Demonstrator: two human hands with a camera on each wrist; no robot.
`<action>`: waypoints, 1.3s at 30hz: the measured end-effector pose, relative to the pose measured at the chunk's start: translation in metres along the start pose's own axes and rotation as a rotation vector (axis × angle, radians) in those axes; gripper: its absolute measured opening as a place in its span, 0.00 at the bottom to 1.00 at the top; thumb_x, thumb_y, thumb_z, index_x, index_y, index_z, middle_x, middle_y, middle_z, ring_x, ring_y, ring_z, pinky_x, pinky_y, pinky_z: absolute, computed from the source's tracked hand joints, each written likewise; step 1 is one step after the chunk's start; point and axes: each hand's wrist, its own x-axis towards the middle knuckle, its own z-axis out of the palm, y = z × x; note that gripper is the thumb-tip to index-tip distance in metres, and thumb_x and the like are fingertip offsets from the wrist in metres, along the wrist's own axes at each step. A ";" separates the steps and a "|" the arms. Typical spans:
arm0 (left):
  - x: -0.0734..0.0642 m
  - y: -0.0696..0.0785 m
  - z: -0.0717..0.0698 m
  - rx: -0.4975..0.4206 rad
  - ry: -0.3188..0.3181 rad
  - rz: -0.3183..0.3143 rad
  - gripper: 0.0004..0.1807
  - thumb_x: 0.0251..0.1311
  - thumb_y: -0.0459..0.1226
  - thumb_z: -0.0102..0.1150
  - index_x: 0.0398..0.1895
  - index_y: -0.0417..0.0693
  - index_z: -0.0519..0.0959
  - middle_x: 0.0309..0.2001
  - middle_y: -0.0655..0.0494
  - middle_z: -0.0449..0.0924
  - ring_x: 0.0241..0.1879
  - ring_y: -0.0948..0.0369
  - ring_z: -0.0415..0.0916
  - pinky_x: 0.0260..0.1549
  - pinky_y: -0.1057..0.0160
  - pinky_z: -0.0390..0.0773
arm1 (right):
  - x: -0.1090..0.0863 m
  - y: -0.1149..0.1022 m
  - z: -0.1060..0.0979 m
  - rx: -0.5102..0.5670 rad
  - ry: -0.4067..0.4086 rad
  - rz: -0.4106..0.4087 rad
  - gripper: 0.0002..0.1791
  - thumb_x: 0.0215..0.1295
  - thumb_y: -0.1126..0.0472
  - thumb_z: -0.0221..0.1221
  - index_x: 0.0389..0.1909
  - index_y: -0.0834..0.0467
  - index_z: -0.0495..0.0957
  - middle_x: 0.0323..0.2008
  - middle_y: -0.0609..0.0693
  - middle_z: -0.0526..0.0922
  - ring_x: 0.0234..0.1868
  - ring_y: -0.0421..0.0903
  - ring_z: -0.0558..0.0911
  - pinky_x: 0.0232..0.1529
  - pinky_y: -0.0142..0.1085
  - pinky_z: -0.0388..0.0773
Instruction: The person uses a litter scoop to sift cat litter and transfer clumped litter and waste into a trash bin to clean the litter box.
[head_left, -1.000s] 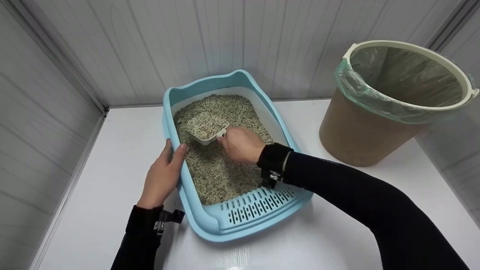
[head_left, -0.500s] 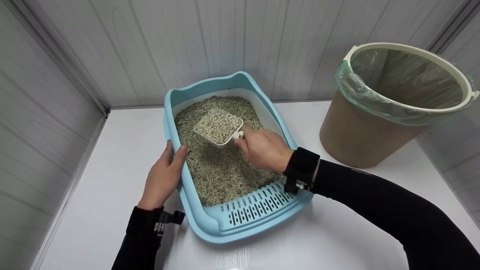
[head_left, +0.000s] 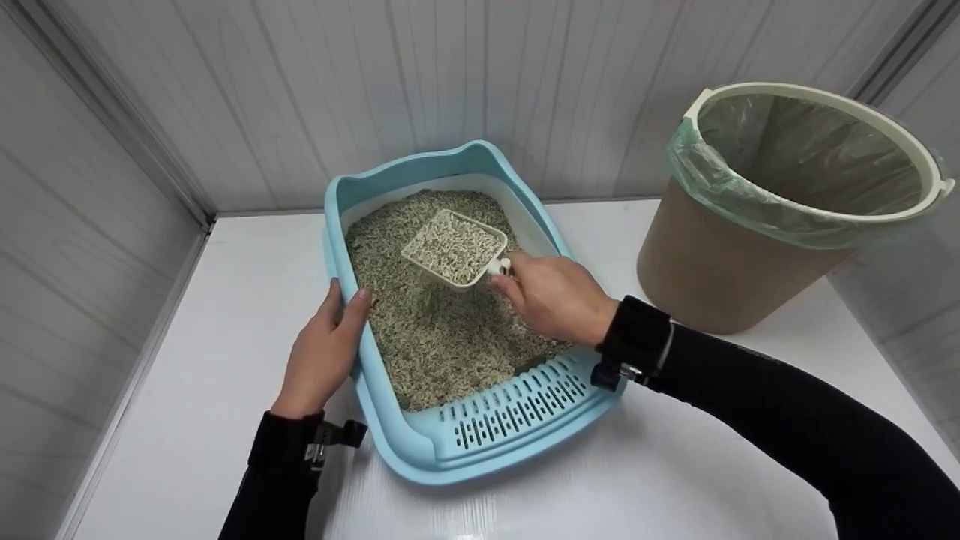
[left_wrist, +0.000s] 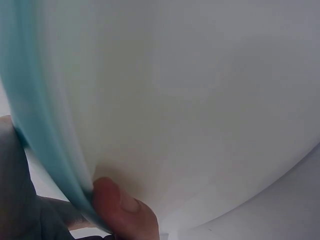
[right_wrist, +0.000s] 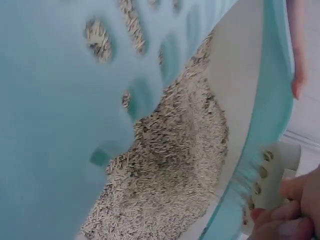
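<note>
My right hand (head_left: 559, 296) grips the short handle of a whitish litter scoop (head_left: 504, 238) over the litter box. Pale pellets fill the scoop, and a thin stream falls beneath it. In the right wrist view the scoop (right_wrist: 272, 172) shows slots along its side, with curled fingers (right_wrist: 282, 225) at its handle. The light blue litter box (head_left: 405, 457) holds greenish-tan pellet litter (head_left: 450, 360). My left hand (head_left: 322, 352) holds the box's left rim, thumb inside and fingers outside. The left wrist view shows the thumb (left_wrist: 125, 207) against the white inner wall.
A brown waste bin (head_left: 712, 270) with a cream rim and a green plastic liner (head_left: 750, 199) stands to the right. The box sits on a white surface (head_left: 202, 360) near the ribbed grey back wall (head_left: 300, 90). A slotted ledge (head_left: 517, 412) spans the box's near end.
The scoop has risen from the litter and shifted right with my right hand. Its heap has become flatter as pellets sift down. My left hand stays on the rim.
</note>
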 end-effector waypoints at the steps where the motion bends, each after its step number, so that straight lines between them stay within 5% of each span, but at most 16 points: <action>1: 0.000 0.000 0.000 0.001 -0.002 0.000 0.57 0.77 0.78 0.37 0.93 0.53 0.39 0.89 0.38 0.49 0.82 0.38 0.63 0.74 0.37 0.69 | -0.001 0.000 -0.001 0.002 -0.001 -0.002 0.21 0.93 0.46 0.49 0.46 0.60 0.76 0.24 0.48 0.73 0.26 0.53 0.80 0.34 0.53 0.81; 26: 0.001 0.000 0.000 -0.008 0.010 -0.001 0.58 0.76 0.78 0.39 0.93 0.53 0.40 0.88 0.35 0.51 0.77 0.37 0.69 0.72 0.36 0.71 | -0.014 0.009 -0.018 0.010 -0.006 0.010 0.20 0.92 0.45 0.51 0.41 0.56 0.73 0.23 0.46 0.70 0.24 0.49 0.75 0.29 0.47 0.73; 39: 0.000 -0.001 0.000 -0.013 0.014 -0.005 0.59 0.75 0.79 0.39 0.93 0.53 0.41 0.88 0.36 0.51 0.78 0.38 0.67 0.73 0.36 0.70 | -0.015 0.013 -0.024 -0.006 -0.040 0.065 0.21 0.92 0.42 0.49 0.45 0.55 0.75 0.24 0.48 0.74 0.28 0.51 0.79 0.34 0.49 0.79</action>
